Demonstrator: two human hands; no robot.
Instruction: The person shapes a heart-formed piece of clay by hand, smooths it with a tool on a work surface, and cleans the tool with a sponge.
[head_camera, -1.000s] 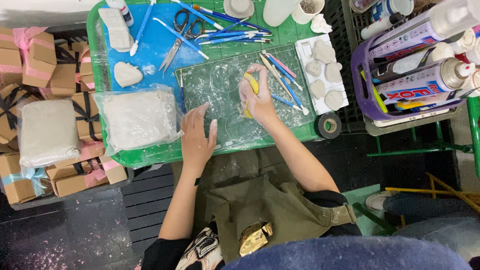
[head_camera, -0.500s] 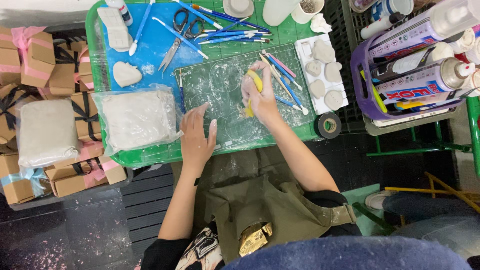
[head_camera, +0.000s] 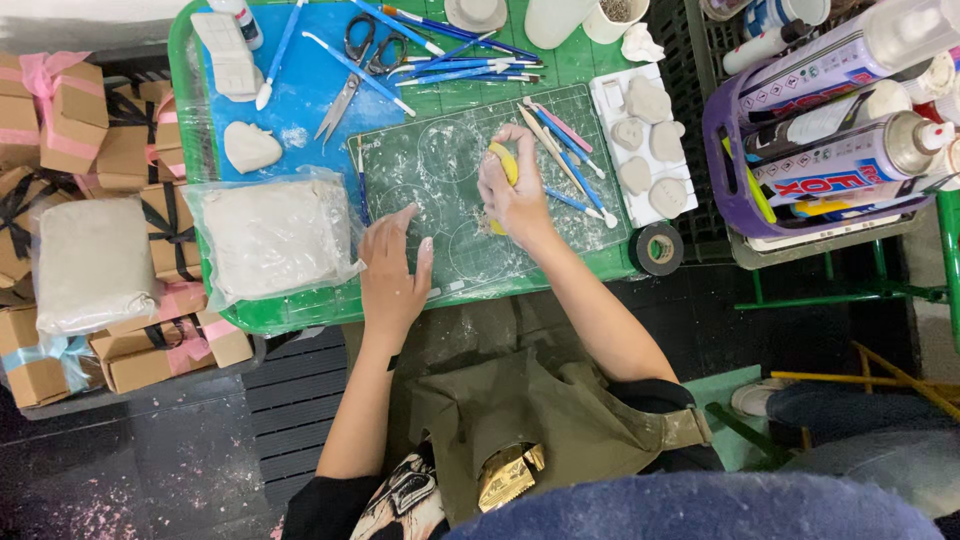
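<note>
My right hand (head_camera: 512, 190) is closed around a yellow sponge (head_camera: 503, 164) and presses it on the green cutting mat (head_camera: 452, 262), which is smeared with white clay residue and ring marks. My left hand (head_camera: 392, 270) lies flat with spread fingers on the mat's left part, next to a clear bag of white clay (head_camera: 270, 238). Several thin modelling tools (head_camera: 560, 150) lie on the mat just right of my right hand.
A white tray of small clay shapes (head_camera: 648, 140) sits at the right. A tape roll (head_camera: 657, 248) lies at the table's edge. Scissors (head_camera: 350, 75), brushes and a clay heart (head_camera: 248, 147) rest on the blue sheet. Gift boxes (head_camera: 70, 130) stack at left; spray cans (head_camera: 850, 150) fill a purple basket.
My right hand with the sponge has slid a short way across the mat. My left hand has stayed flat in place.
</note>
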